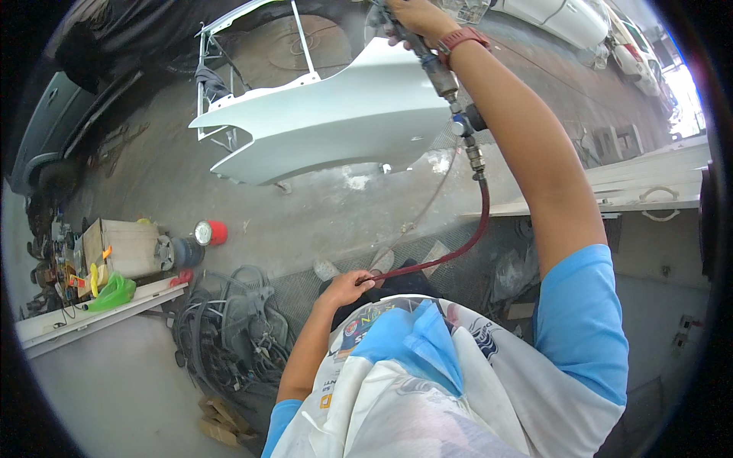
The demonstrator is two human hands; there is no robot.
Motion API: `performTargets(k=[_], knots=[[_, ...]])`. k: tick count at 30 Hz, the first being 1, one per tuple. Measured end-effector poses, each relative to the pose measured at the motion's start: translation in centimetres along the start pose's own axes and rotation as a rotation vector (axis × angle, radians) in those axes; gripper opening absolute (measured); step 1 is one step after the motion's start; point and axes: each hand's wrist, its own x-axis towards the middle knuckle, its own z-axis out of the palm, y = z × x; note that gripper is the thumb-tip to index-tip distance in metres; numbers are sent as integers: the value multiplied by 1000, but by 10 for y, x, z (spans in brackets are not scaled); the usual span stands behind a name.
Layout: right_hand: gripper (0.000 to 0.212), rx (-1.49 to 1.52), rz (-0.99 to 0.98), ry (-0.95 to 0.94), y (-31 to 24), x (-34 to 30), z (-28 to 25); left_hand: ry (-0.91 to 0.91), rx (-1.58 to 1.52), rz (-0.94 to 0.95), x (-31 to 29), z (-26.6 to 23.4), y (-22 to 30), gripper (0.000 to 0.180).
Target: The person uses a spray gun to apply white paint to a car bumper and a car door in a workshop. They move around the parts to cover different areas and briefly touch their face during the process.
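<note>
At the top edge my right hand (420, 17) is wrapped round the grip of a spray gun (437, 75), whose front end is partly out of view. Below the grip hang a round gauge or regulator (473, 117) and a metal coupling. A dark red air hose (482, 223) curves from the coupling down to my left hand (347, 289), which is closed on it in front of my waist. Beyond the hose, a white car fender (336, 122) rests on a metal stand (205, 84). The gun is above the fender's right part.
A red-and-white can (211, 233) stands at the left, near a cardboard box (126, 248) and a green bag (113, 292). Coiled dark hoses (229, 328) hang below them. White cabinets (657, 244) with handles are at the right, and cars (546, 19) are at the back.
</note>
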Motion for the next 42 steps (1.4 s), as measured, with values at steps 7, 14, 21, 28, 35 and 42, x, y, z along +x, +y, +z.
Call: performTargets(k=[7,14,21,28,35,42], knots=[[46,406,63,-84,-23,26,30,-3,12,49,-26,-3,-2,36],[49,93,100,315,39,29,-53,1,-29,25,-24,5,-1,40],[65,100,56,398,45,-81,-50,62,105,-89,-23,12,-59,52],[52,297,87,296,53,-190,80,46,82,-426,-72,3,-169,56],[58,390,-28,236,41,-258,240,533,-573,-175,-117,-75,-103,52],[63,403,-5,284,-12,-254,390,511,-488,123,-140,-206,-72,48]])
